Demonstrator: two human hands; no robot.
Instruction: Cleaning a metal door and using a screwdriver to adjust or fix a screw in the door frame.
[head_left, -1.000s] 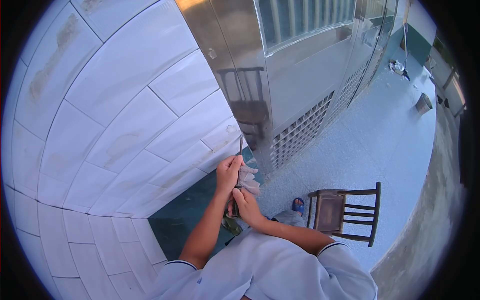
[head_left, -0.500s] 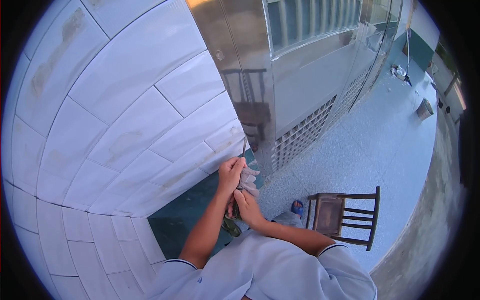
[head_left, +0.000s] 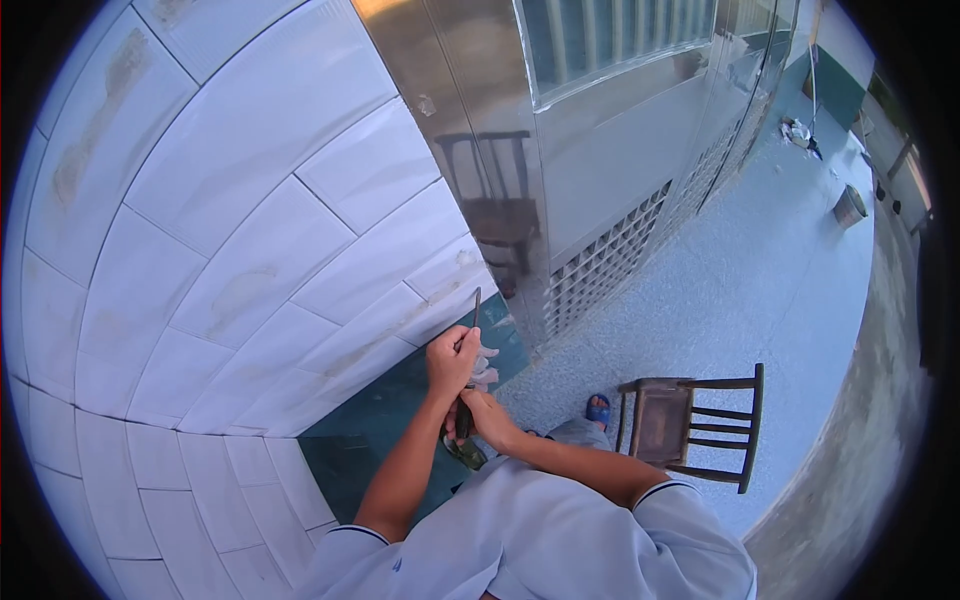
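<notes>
Partly hidden tool (head_left: 466, 405) (between hands)

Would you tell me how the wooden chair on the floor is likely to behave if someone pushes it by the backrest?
The chair looks stiff, being wood with a slatted back. Its open frame suggests it is fairly light, so it would probably slide on the smooth floor. Pushed high on the backrest, it might tip rather than slide.
</notes>
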